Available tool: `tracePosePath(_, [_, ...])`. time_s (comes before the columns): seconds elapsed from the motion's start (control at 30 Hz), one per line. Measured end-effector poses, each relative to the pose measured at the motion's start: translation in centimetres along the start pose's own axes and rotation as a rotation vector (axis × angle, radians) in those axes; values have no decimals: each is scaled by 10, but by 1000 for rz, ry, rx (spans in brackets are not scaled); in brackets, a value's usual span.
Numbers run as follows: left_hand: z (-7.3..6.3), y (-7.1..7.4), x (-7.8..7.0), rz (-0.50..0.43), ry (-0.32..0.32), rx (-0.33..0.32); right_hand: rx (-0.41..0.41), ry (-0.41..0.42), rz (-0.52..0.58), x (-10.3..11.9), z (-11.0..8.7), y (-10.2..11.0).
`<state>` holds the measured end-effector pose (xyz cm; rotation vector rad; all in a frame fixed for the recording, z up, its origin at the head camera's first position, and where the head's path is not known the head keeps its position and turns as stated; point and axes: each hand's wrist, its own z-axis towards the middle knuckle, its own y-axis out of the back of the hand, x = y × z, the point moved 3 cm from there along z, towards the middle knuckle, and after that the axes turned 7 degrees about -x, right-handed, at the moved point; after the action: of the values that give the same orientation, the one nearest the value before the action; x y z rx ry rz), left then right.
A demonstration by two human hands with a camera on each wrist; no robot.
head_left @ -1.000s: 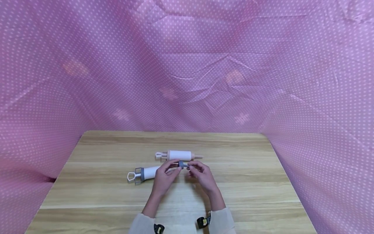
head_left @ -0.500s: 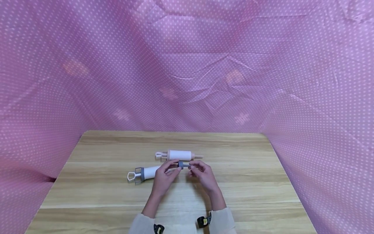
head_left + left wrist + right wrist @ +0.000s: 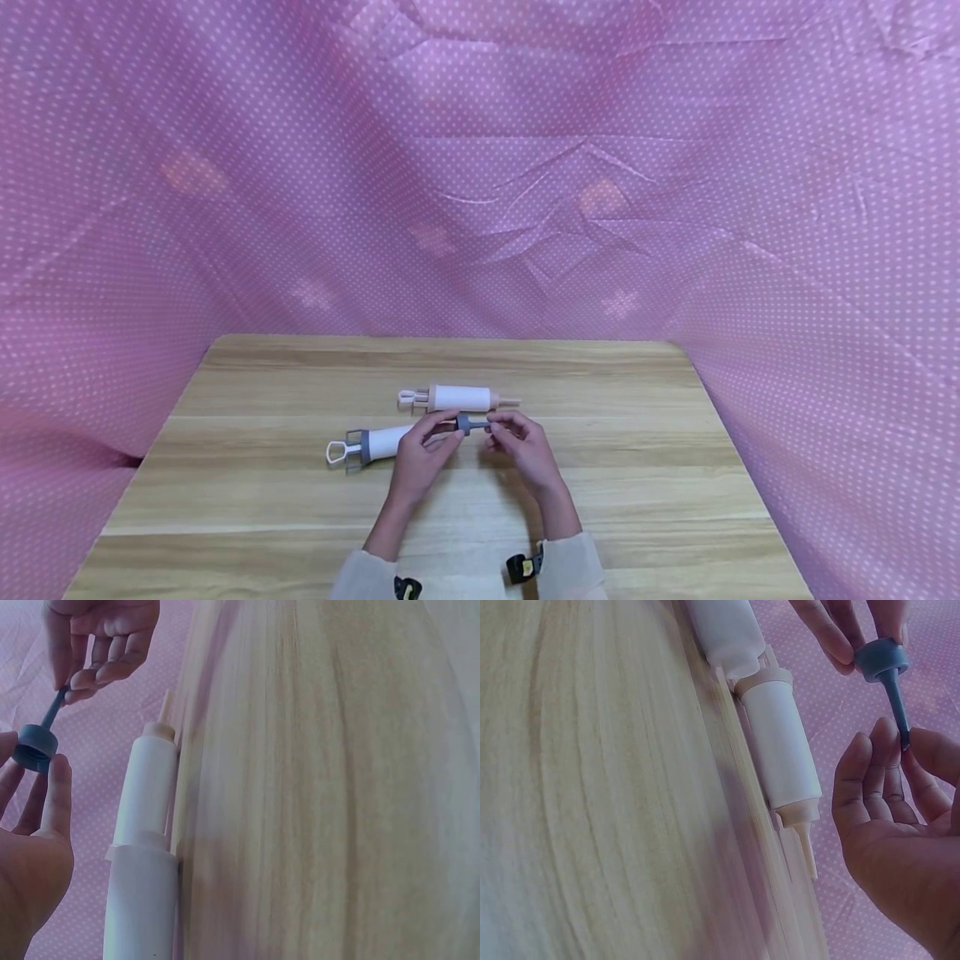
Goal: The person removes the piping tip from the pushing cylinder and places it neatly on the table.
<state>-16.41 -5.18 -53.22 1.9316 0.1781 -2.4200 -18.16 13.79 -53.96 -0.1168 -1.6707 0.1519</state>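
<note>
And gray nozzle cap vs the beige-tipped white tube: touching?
Apart. The right wrist view shows pink cloth in a plain gap between the gray nozzle cap and the beige-tipped white tube.

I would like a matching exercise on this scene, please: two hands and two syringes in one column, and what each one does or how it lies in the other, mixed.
Column one
1. left hand
2. right hand
3. beige-trimmed syringe
4. grey-trimmed syringe

Column two
A. lies with its thin nozzle attached and visible
B. pinches the thin end of the grey nozzle cap
C. lies with its front end hidden by the left hand in the head view
D. holds the wide end of the grey nozzle cap

Right pairs: 1-D, 2-B, 3-A, 4-C
</note>
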Motion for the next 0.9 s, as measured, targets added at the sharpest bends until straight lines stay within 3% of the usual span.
tracePosePath(0.43, [-3, -3, 2, -9, -4, 10, -36, 1, -9, 2, -7, 4])
tracePosePath(0.9, [-2, -2, 1, 7, 61, 20, -51, 7, 59, 1, -9, 1])
